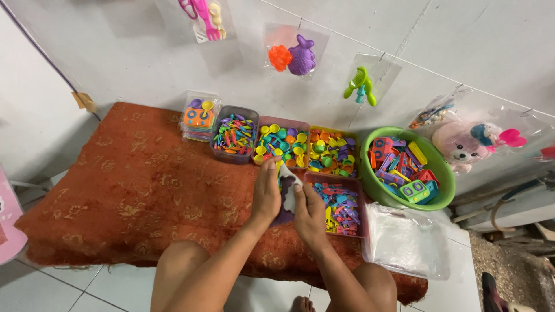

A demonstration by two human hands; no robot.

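My left hand and my right hand are close together over an orange-red patterned mat. Between them they hold a clear plastic bag with a dark purple toy piece inside. The left fingertips pinch the bag's top edge. The right hand grips its lower side. Just beyond the hands stands a row of small trays with colourful plastic toy parts. A pink tray of mixed toy pieces lies right beside my right hand.
A green basin with toy stoves and larger pieces sits at the right. A stack of clear bags lies on the floor next to it. Packed toy samples hang on the wall. A stack of packed sets stands at the mat's far edge.
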